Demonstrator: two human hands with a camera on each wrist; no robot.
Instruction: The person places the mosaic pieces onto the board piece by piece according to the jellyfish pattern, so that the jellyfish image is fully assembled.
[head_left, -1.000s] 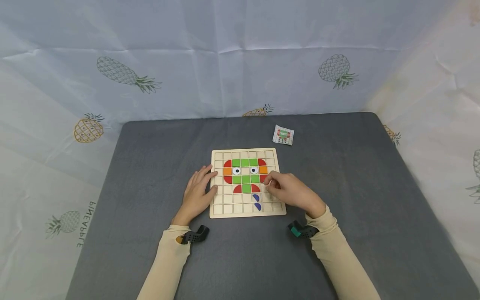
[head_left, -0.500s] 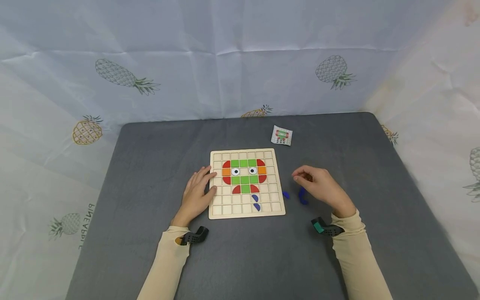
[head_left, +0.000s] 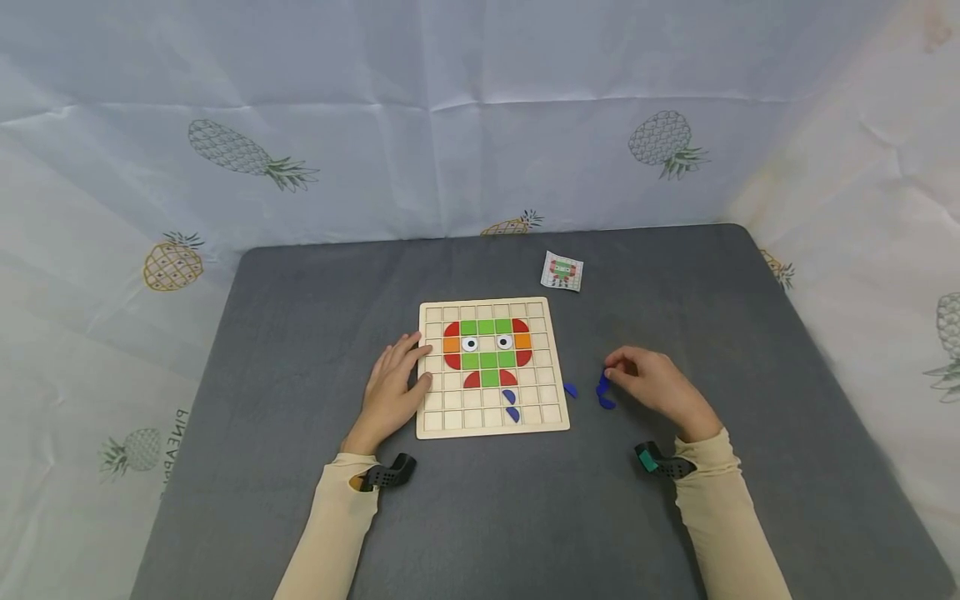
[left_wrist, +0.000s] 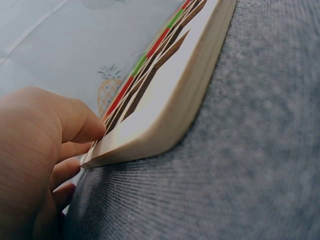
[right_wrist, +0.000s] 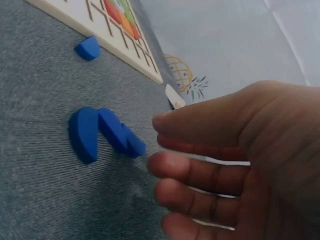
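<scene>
A square wooden grid board bears red, green and orange tiles and two eye tiles forming a figure. Two blue half-round pieces sit in its lower cells. My left hand rests at the board's left edge; in the left wrist view its thumb touches the rim. Beyond the board's right side, my right hand hovers beside a cluster of blue half-round pieces. The right wrist view shows its fingertips just short of them, holding nothing. Another blue piece lies close to the board's edge.
A small paper card printed with a similar figure lies behind the board. The dark grey tabletop reaches back to a pineapple-patterned curtain.
My right hand has moved off the board to the right and come down by the blue pieces, uncovering the board's right side. The left hand stays in place.
</scene>
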